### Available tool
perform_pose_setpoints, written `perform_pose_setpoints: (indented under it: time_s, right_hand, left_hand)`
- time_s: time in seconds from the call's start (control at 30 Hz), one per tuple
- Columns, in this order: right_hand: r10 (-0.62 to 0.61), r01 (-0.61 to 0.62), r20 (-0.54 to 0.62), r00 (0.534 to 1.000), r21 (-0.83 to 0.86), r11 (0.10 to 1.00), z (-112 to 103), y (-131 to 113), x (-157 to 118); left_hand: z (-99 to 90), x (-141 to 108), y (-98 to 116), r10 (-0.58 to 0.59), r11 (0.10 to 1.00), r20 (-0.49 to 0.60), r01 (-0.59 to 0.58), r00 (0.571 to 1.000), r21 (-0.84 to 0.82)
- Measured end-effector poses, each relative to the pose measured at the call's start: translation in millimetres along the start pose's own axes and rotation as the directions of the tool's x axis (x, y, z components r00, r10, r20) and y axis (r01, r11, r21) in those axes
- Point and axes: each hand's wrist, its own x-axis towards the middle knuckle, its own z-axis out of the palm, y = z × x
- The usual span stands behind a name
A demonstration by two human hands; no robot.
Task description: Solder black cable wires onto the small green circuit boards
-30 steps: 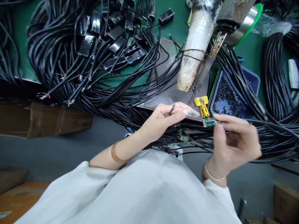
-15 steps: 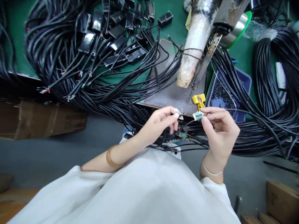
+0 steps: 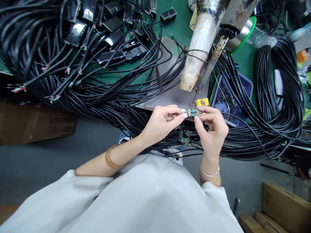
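Circuit board (image 3: 193,112) sits between our two hands, just on our side of the yellow clip (image 3: 202,102). Our right hand (image 3: 212,126) pinches its right end, so is the nearer; our left hand (image 3: 161,122) is closed on what looks like a cable end (image 3: 186,111), beside the board's left edge, whether touching we cannot tell. The board's long axis runs left to right, metal pins (image 3: 189,112) pointing left.

Head camera (worn) — faces forward, steeply down.
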Motion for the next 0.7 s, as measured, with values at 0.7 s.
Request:
perform_pose_setpoints:
  time_s: [0.7]
  right_hand:
    - [-0.315,0.319,0.078,0.946,-0.411,0.854,-12,-17,-8]
  left_hand:
    - [-11.9,-1,0,-0.025,0.987,0.153,0.000,0.988,0.161]
